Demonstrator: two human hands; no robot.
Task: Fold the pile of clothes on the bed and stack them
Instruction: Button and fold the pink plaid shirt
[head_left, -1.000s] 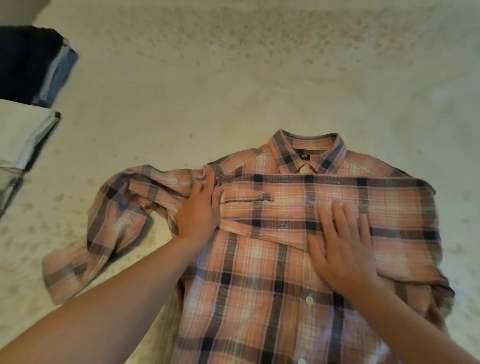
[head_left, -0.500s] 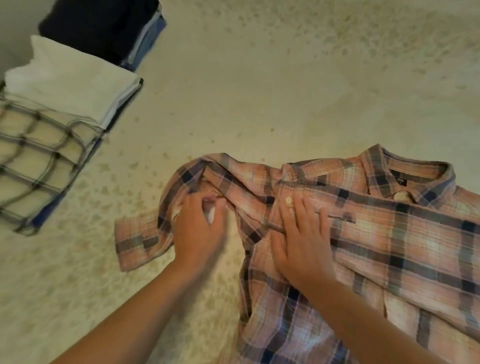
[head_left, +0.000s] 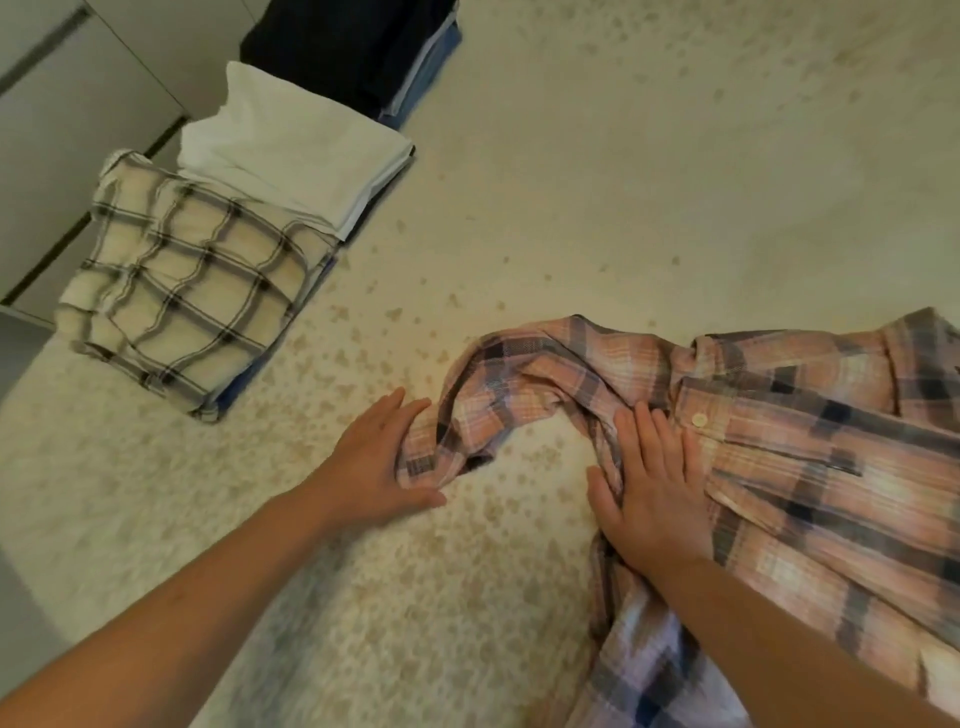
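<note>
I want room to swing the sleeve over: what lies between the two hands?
Head view: bare patterned bedspread between left hand and right hand; pink plaid sleeve arches behind.

Bedspread (head_left: 597, 197): cream, sprinkled with small tan flecks, spread across most of the view. Cabinet (head_left: 67, 130): pale grey panels divided by dark seams, seen at upper left beyond the bed edge. Floor (head_left: 15, 353): grey strip glimpsed at far left.

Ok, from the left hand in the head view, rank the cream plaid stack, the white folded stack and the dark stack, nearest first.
From the left hand:
1. Cream plaid stack, up-left, nearest.
2. White folded stack, just behind it.
3. Dark stack, at the top edge, farthest.
</note>
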